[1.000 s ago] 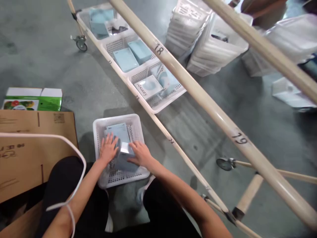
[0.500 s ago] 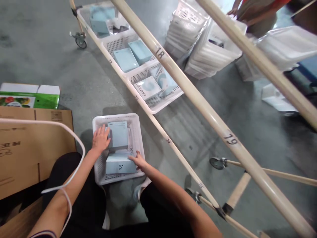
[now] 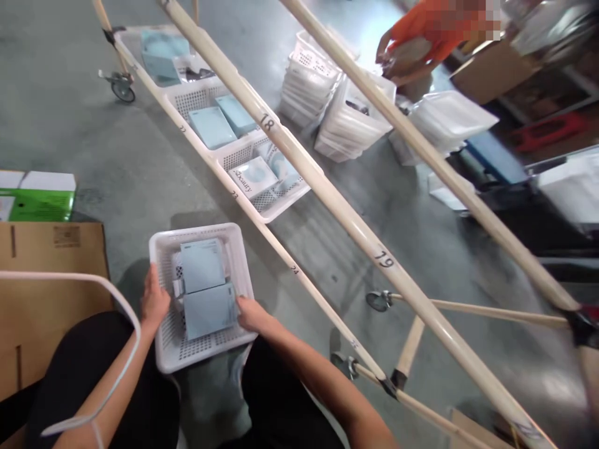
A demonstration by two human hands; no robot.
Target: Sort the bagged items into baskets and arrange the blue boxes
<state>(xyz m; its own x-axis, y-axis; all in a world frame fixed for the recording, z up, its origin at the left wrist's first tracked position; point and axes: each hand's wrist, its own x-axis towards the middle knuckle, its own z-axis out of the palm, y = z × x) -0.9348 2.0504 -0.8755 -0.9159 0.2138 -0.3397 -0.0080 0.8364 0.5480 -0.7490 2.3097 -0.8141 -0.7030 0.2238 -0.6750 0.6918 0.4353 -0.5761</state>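
Note:
Between my knees is a white plastic basket with perforated walls. Inside, two light-blue boxes lie flat, an upper box and a lower box, with a clear-wrapped item partly hidden under them. My left hand grips the left rim, its fingers on the outside of the wall. On the opposite side my right hand is closed over the right rim, with its fingertips near the lower box.
A wheeled rack of cream pipes holds several white baskets of boxes. Cardboard lies at left; a white cable crosses my left arm. Stacked baskets and a person in orange are beyond the rack.
Both hands have moved from the boxes to the basket's sides. The lower box, earlier tilted up, now lies flat beside the other. The view has shifted to the right.

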